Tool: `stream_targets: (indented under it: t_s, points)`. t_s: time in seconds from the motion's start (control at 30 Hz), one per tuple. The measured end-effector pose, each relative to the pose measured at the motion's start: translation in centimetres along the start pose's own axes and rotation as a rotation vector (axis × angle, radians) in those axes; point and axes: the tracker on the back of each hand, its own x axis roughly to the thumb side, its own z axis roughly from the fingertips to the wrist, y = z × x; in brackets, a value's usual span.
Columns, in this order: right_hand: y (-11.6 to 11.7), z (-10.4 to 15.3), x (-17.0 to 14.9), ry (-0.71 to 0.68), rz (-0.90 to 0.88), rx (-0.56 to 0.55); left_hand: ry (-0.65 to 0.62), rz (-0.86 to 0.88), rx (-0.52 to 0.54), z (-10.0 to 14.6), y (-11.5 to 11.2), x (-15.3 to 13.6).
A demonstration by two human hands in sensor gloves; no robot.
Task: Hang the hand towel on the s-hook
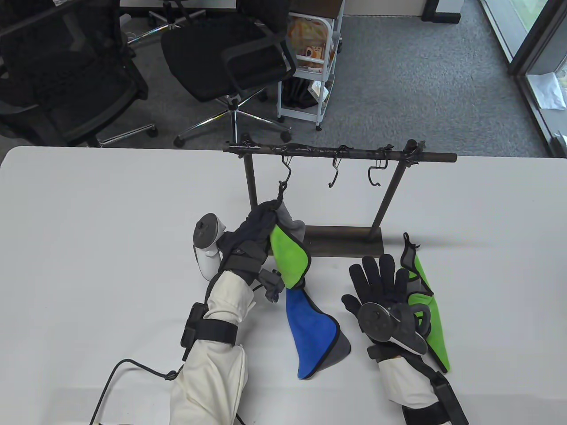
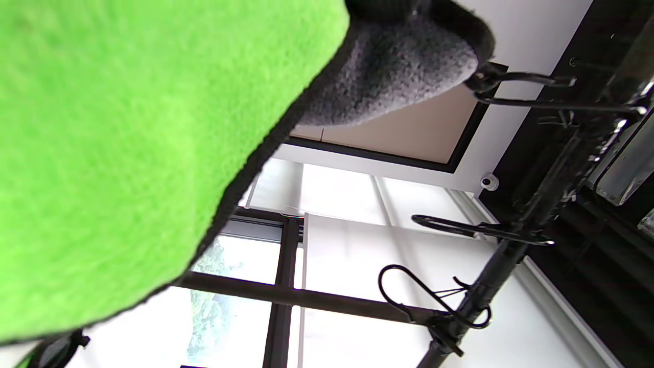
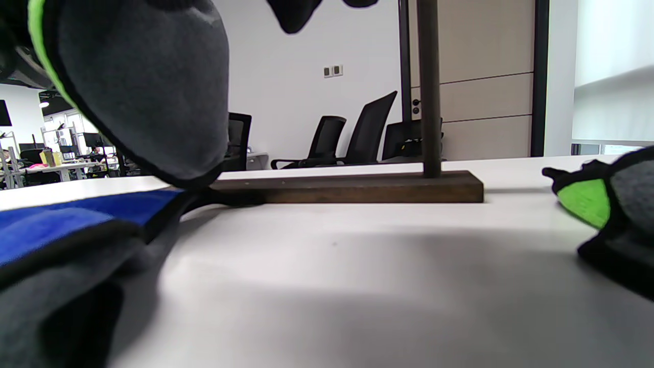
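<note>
1. White table (image 1: 110, 212) fills my table view, with grey carpet, black chairs (image 1: 230, 57) and a white cart (image 1: 310, 66) behind its far edge; I can read no label or writing anywhere.
2. My left hand (image 1: 252, 234) is raised and closed around the top of the towel (image 1: 290, 261), gripping it right under the left s-hook (image 1: 285, 170). The towel's loop (image 1: 280, 190) reaches up to that hook's lower curl; I cannot tell whether it is seated on it.
3. From the grip the towel hangs green, then blue, and its lower end lies on the table.
4. My right hand (image 1: 383, 287) lies flat with fingers spread, holding nothing, its outer edge resting on a second towel (image 1: 429, 310) lying on the table.
5. Two more hooks (image 1: 334, 172) hang free on the rack's bar (image 1: 345, 152), well apart from both hands.
6. Bare table lies between my right hand and the rack base (image 3: 357, 186), and broadly to the left of my left arm; a cable (image 1: 115, 376) trails near the near edge.
</note>
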Motion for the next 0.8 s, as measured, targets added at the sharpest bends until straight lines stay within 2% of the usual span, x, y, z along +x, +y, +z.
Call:
stream_targets:
  t_s: [0.3,0.5,0.8]
  points:
    - [0.0,0.0,0.0,-0.001,0.0,0.003,0.038,-0.193,0.07,0.3,0.5,0.5]
    - [0.0,0.0,0.0,0.002,-0.003,0.002,0.012,-0.341,0.122,1.5,1.1,2.9]
    - [0.1,0.0,0.0,0.003,-0.006,0.003,-0.091,-0.361,0.14,4.1,1.4,7.0]
